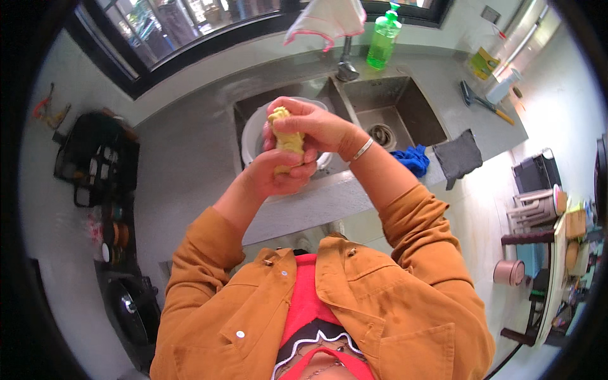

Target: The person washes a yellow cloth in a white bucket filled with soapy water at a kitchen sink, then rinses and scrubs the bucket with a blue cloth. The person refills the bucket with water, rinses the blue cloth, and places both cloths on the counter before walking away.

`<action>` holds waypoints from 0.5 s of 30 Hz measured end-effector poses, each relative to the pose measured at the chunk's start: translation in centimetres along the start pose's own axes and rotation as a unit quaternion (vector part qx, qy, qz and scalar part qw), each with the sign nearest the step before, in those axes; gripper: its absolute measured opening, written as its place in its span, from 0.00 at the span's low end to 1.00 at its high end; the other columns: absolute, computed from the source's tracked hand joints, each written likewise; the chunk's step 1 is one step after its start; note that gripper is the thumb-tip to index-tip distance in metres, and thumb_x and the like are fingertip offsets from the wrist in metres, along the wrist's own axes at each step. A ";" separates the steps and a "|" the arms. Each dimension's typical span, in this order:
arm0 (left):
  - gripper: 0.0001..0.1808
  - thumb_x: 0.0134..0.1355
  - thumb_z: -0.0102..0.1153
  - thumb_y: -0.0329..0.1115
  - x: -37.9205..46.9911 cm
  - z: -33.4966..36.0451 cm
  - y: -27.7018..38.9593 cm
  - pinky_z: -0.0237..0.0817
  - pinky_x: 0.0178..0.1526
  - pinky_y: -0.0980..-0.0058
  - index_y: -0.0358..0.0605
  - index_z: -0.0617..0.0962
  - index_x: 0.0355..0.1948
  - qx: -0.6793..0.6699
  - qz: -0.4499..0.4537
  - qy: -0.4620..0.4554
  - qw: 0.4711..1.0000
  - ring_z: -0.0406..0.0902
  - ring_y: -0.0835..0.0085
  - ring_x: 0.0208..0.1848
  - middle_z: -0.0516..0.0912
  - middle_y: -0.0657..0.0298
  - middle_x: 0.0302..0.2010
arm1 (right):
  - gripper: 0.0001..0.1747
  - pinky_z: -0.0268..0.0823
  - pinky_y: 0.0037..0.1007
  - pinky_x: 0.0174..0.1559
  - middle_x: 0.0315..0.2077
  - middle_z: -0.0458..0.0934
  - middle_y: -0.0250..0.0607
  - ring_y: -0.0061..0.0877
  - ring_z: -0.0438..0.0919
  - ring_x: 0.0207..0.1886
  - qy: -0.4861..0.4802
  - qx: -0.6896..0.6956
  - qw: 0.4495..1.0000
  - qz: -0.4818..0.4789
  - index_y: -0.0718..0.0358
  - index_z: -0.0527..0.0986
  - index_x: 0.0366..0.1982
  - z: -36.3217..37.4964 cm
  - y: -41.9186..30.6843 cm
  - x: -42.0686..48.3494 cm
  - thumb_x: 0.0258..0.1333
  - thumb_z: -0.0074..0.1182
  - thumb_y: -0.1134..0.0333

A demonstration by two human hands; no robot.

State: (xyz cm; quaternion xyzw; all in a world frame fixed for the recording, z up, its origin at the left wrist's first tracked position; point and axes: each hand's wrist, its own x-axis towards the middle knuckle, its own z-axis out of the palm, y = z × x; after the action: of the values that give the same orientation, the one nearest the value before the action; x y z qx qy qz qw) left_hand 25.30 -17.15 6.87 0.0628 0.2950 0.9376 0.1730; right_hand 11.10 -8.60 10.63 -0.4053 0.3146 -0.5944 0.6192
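A bunched yellow cloth (290,141) is squeezed between both my hands, over the left basin of the sink. My left hand (280,172) wraps around its lower end, thumb across the front. Higher up, my right hand (311,121) grips the other end, with a silver bracelet (363,149) on that wrist. Beneath the hands, a whitish round tub (249,137) sits in the left sink basin; the hands hide most of its inside.
The right sink basin (380,107) has a drain. Behind stand a faucet (347,71) with a draped pink-edged cloth (327,21) and a green soap bottle (383,40). At right lie a blue cloth (412,160), a dark grey cloth (458,154) and a squeegee (484,102). A black rack (97,159) stands left.
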 end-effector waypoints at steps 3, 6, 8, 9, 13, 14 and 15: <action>0.12 0.60 0.60 0.40 0.4 -0.2 1.7 0.43 0.14 0.86 0.48 0.70 0.31 0.069 -0.019 0.160 0.984 0.55 0.87 0.13 0.68 0.70 0.22 | 0.11 0.70 0.24 0.34 0.28 0.75 0.33 0.20 0.75 0.32 0.069 -0.106 0.992 0.008 0.61 0.72 0.40 -0.3 -0.4 2.3 0.61 0.56 0.62; 0.13 0.60 0.59 0.38 1.6 -0.8 3.0 0.42 0.15 0.85 0.51 0.69 0.23 0.131 -0.018 0.220 0.966 0.56 0.86 0.13 0.66 0.72 0.19 | 0.16 0.68 0.28 0.33 0.26 0.76 0.34 0.22 0.74 0.29 0.133 -0.257 0.957 -0.008 0.63 0.73 0.34 -1.7 -0.3 4.4 0.64 0.51 0.56; 0.13 0.59 0.59 0.38 2.5 -1.2 3.3 0.43 0.15 0.83 0.50 0.69 0.23 0.206 0.026 0.287 0.935 0.57 0.85 0.14 0.67 0.71 0.19 | 0.18 0.68 0.33 0.34 0.25 0.78 0.40 0.30 0.77 0.30 0.181 -0.354 0.916 -0.047 0.66 0.73 0.32 -2.5 -0.1 5.4 0.64 0.50 0.55; 0.12 0.58 0.60 0.39 3.1 -1.3 3.2 0.43 0.16 0.83 0.51 0.70 0.23 0.238 0.046 0.317 0.917 0.58 0.84 0.14 0.67 0.71 0.19 | 0.19 0.68 0.35 0.35 0.25 0.78 0.42 0.34 0.78 0.30 0.209 -0.387 0.895 -0.076 0.67 0.73 0.32 -2.8 0.0 5.7 0.64 0.50 0.55; 0.12 0.57 0.62 0.41 3.3 -1.9 3.7 0.44 0.16 0.81 0.50 0.71 0.27 0.289 0.020 0.428 0.856 0.58 0.84 0.15 0.69 0.70 0.20 | 0.17 0.66 0.41 0.53 0.46 0.77 0.56 0.47 0.73 0.55 0.198 -0.609 0.762 -0.094 0.64 0.75 0.43 -3.3 -1.5 4.5 0.59 0.53 0.58; 0.12 0.57 0.62 0.40 2.9 -2.1 4.4 0.44 0.16 0.82 0.49 0.71 0.28 0.249 0.005 0.403 0.880 0.58 0.85 0.15 0.68 0.70 0.20 | 0.19 0.63 0.42 0.57 0.51 0.73 0.54 0.46 0.69 0.59 0.130 -0.616 0.760 -0.161 0.61 0.73 0.48 -3.4 -2.3 3.6 0.58 0.54 0.60; 0.12 0.58 0.61 0.40 2.4 -2.2 5.0 0.43 0.16 0.83 0.49 0.71 0.28 0.209 -0.024 0.396 0.894 0.57 0.85 0.15 0.68 0.70 0.20 | 0.23 0.61 0.42 0.60 0.56 0.69 0.53 0.46 0.66 0.62 0.074 -0.626 0.754 -0.184 0.59 0.71 0.53 -3.6 -3.4 2.4 0.56 0.56 0.62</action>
State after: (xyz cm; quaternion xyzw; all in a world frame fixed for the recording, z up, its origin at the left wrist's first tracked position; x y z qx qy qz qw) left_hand 21.18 -21.30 7.96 -0.2860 0.5292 0.7974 0.0470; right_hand 6.57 -11.36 12.10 -0.7074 0.5808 -0.3947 0.0806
